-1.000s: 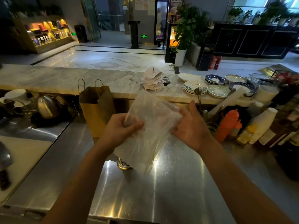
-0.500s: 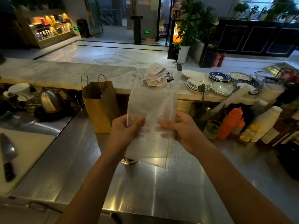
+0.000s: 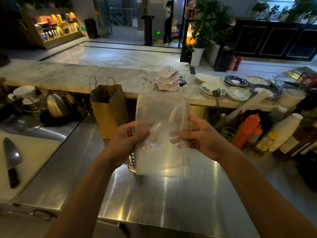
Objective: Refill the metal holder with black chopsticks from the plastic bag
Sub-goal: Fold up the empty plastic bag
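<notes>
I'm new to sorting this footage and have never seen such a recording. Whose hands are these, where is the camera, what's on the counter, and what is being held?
No machine here: a person works with bare hands, and the picture comes from a wide-angle camera worn on their head, looking forward and down. The left hand and right hand each grip one side of a clear plastic bag, held up over a steel counter. No chopsticks show through it. Under the bag's left edge peeks the perforated metal holder, standing on the counter. Far left, a knife lies on a white cutting board; behind stand a brown paper bag and a kettle. At right stands an orange squeeze bottle, and plates are stacked on the marble ledge.
</notes>
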Demonstrator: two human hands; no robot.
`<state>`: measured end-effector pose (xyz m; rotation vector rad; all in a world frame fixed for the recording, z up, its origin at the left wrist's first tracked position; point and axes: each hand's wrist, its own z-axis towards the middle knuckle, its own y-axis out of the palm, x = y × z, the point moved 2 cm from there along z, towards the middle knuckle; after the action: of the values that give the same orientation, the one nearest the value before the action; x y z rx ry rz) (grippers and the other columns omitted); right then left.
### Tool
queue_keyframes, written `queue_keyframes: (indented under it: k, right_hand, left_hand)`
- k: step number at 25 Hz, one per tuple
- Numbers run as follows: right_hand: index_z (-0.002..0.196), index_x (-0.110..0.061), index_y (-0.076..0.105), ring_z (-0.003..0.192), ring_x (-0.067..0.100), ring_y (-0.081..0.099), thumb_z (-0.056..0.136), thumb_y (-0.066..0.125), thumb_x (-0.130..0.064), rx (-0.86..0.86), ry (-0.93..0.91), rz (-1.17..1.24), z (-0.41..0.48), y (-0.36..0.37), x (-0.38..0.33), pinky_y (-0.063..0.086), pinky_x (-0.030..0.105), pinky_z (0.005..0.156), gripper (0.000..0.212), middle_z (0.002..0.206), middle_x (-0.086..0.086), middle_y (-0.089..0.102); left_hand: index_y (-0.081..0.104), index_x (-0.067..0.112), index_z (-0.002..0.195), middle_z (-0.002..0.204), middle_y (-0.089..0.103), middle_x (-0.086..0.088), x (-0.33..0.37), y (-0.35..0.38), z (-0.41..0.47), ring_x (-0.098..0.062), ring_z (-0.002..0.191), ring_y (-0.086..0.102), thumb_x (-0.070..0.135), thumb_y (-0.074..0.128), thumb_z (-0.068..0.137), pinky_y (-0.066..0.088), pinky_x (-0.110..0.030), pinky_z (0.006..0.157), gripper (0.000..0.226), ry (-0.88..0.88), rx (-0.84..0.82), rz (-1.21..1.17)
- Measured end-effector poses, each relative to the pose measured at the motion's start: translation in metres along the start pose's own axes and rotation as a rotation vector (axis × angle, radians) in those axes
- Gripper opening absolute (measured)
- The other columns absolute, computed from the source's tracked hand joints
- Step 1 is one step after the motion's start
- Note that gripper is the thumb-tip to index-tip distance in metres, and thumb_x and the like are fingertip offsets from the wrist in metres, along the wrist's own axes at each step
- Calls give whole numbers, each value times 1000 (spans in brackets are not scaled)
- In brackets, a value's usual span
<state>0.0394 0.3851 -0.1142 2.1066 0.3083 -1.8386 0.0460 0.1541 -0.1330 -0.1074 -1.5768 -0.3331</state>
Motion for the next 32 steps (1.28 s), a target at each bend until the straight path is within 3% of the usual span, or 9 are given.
queue_keyframes:
  k: [4, 9, 12, 15, 18, 21, 25, 29, 32]
  right_hand:
    - [118, -13, 60, 92, 32, 72, 90, 53, 5, 16, -43, -66, -1, -4, -4, 59, 34, 71, 34, 102, 15, 73]
    - [67, -10, 69, 82, 19, 67, 83, 47, 19, 95, -159, -194, -3, -6, -19, 54, 20, 61, 40, 81, -1, 71]
    - [63, -11, 71, 92, 14, 69, 80, 49, 20, 140, -241, -350, -4, -5, -24, 55, 22, 67, 42, 94, 0, 74]
    - [64, -15, 72, 92, 9, 69, 78, 51, 21, 246, -345, -499, -3, -4, -27, 54, 19, 72, 44, 95, -5, 73]
    - [65, -20, 71, 93, 3, 67, 77, 51, 20, 324, -470, -572, -1, 6, -29, 51, 14, 76, 46, 98, -4, 72]
    - [68, -13, 72, 93, 5, 67, 75, 49, 22, 319, -538, -559, 0, 12, -28, 54, 19, 77, 43, 100, -3, 72]
    - [95, -16, 72, 106, 26, 64, 92, 42, 7, 189, -345, -177, -2, 17, -19, 58, 44, 85, 38, 115, 5, 67]
    - [126, -29, 51, 109, 29, 63, 91, 51, -42, 194, -22, 34, -5, 27, -13, 59, 42, 80, 37, 124, 6, 59]
    - [123, -18, 52, 106, 27, 65, 83, 69, -20, 166, -11, -105, -6, 28, -7, 61, 42, 74, 44, 119, 9, 61]
  left_hand:
    - [67, 16, 106, 93, 76, -2, 8, -5, -3, -17, 86, 73, 12, 56, 81, 60, -28, 71, 28, -14, -110, 68]
    - [77, 25, 74, 88, 73, 5, 21, -7, -1, -17, 87, 71, 6, 57, 86, 59, -25, 66, 30, 79, -157, 79]
    - [70, 19, 66, 86, 69, 3, 20, -5, 0, -19, 84, 70, 1, 45, 94, 59, -27, 63, 41, 38, -136, -5]
    - [65, 20, 89, 87, 69, 1, 18, 0, 2, -21, 80, 68, 17, 35, 98, 57, -33, 62, 31, -4, -25, -156]
    - [58, 26, 113, 104, 71, 1, 14, 9, -1, -20, 91, 71, 46, 51, 91, 59, -38, 71, 31, -31, 50, -119]
    - [57, 29, 108, 110, 69, -1, 6, 16, -3, -18, 97, 70, 35, 64, 74, 60, -33, 75, 35, -14, 92, 4]
    - [59, 24, 109, 103, 71, -1, 8, 11, -5, -15, 93, 72, 24, 65, 76, 59, -28, 69, 33, 91, 111, 1]
    - [56, 28, 106, 101, 66, 2, 12, 14, -8, -5, 86, 70, 10, 64, 86, 57, -20, 64, 28, 222, 182, 134]
    - [55, 28, 108, 103, 65, 1, 10, 15, -9, -7, 89, 69, 15, 66, 84, 57, -22, 67, 29, 261, 197, 163]
